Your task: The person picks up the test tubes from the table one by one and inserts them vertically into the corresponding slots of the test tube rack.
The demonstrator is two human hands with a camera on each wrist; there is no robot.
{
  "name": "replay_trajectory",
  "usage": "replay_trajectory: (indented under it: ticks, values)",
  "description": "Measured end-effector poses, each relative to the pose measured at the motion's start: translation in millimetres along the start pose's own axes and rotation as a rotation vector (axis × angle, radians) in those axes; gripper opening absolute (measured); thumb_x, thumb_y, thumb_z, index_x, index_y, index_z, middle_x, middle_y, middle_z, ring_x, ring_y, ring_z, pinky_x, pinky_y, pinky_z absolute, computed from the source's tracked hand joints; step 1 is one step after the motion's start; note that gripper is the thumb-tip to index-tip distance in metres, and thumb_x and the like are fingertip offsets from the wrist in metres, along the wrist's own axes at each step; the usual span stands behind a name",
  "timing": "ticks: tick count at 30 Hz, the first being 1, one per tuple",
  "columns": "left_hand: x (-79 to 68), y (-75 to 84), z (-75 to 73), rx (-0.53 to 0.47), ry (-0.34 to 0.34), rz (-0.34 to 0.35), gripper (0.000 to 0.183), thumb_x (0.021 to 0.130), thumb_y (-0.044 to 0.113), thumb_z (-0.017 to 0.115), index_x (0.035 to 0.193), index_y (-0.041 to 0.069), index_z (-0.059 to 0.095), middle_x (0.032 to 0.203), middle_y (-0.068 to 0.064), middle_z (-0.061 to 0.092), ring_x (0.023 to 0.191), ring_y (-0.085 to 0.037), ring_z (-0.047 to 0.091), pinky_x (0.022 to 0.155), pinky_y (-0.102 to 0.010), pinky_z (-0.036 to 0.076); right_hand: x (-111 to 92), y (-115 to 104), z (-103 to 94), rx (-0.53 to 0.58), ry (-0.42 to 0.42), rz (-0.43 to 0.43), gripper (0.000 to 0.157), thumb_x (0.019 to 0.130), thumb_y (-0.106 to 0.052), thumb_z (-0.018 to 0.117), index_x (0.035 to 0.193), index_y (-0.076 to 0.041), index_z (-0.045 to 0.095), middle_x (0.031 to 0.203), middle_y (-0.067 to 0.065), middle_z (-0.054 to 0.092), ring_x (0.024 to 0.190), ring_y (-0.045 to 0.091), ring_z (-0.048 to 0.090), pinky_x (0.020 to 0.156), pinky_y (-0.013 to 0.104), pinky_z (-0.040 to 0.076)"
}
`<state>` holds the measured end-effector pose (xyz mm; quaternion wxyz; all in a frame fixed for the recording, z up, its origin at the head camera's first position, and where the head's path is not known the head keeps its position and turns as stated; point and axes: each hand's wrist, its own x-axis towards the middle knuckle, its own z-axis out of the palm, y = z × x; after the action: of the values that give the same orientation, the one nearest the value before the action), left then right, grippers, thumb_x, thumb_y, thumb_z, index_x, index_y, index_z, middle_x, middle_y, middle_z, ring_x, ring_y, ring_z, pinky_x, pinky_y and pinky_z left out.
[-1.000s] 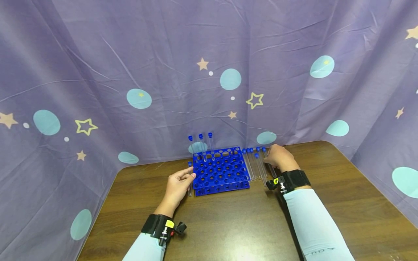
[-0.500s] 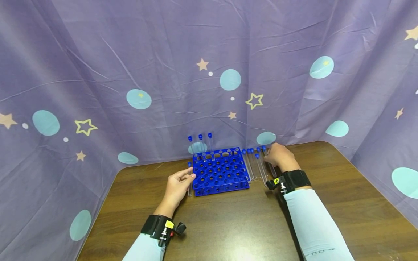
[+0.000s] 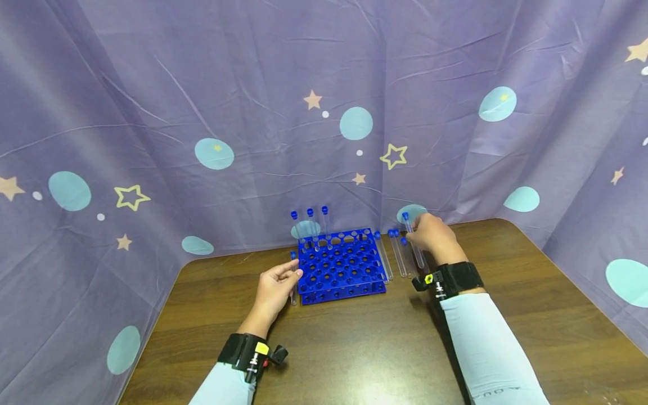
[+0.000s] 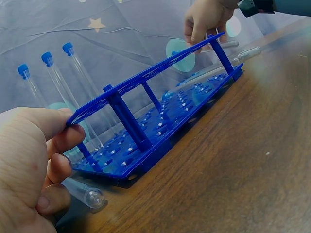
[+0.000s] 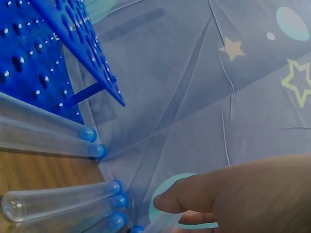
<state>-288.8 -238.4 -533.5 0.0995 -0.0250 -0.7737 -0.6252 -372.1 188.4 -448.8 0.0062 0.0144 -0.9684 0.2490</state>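
Note:
A blue test tube rack (image 3: 341, 264) stands on the wooden table, with three blue-capped test tubes upright along its far left side, one of them the test tube (image 4: 59, 80). My left hand (image 3: 273, 289) grips the rack's left edge, thumb above and fingers beneath in the left wrist view. Beside that hand a capped tube (image 4: 87, 193) lies on the table. To the right of the rack, my right hand (image 3: 432, 236) pinches another capped test tube (image 3: 414, 242), tilted with its blue cap up. The right wrist view shows only a bit of it under the fingers.
Several capped tubes (image 5: 60, 199) lie side by side on the table between rack and right hand, caps toward the back. A purple curtain (image 3: 283, 140) with stars and spots hangs close behind the table's (image 3: 344, 349) far edge.
My right hand has raised the cap end of its test tube and drawn it slightly left. Some of the lying tubes have shifted. My left hand keeps its grip on the rack.

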Motion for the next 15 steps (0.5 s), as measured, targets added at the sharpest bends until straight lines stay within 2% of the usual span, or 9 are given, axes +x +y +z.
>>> replay_trajectory:
  ticks: [2, 6, 11, 15]
  values:
    - [-0.1, 0.2, 0.1, -0.007, 0.0, 0.003, 0.035, 0.103, 0.008, 0.083, 0.137, -0.002, 0.08, 0.081, -0.003, 0.076, 0.056, -0.007, 0.054, 0.056, -0.021, 0.048, -1.4, -2.2, -2.0, 0.002, 0.004, -0.005, 0.036, 0.096, -0.029, 0.074, 0.121, -0.005, 0.073, 0.123, 0.021, 0.078, 0.107, 0.039, 0.074, 0.091, 0.061, 0.062]
    - [-0.3, 0.7, 0.4, -0.019, 0.001, 0.005, 0.035, 0.103, 0.005, 0.082, 0.136, -0.003, 0.08, 0.08, -0.002, 0.076, 0.055, -0.008, 0.054, 0.055, -0.02, 0.048, -1.4, -4.1, -3.2, 0.009, 0.009, -0.012, 0.039, 0.097, -0.029, 0.073, 0.127, -0.004, 0.074, 0.132, 0.024, 0.077, 0.117, 0.045, 0.075, 0.098, 0.065, 0.061]
    - [-0.3, 1.1, 0.2, -0.006, -0.001, 0.009, 0.035, 0.103, 0.007, 0.082, 0.137, -0.003, 0.079, 0.082, -0.007, 0.077, 0.056, -0.008, 0.055, 0.057, -0.021, 0.049, 0.6, -6.3, -4.0, 0.042, 0.019, -0.02, 0.044, 0.099, -0.031, 0.074, 0.133, -0.004, 0.073, 0.136, 0.027, 0.076, 0.121, 0.048, 0.075, 0.101, 0.067, 0.06]
    - [-0.5, 1.4, 0.0, -0.001, -0.003, 0.003, 0.036, 0.104, 0.008, 0.083, 0.138, -0.002, 0.079, 0.084, -0.009, 0.077, 0.057, -0.008, 0.055, 0.058, -0.021, 0.05, 1.6, -9.3, -4.8, 0.072, 0.041, -0.028, 0.045, 0.1, -0.034, 0.076, 0.134, -0.004, 0.073, 0.134, 0.027, 0.078, 0.117, 0.046, 0.077, 0.099, 0.065, 0.061]
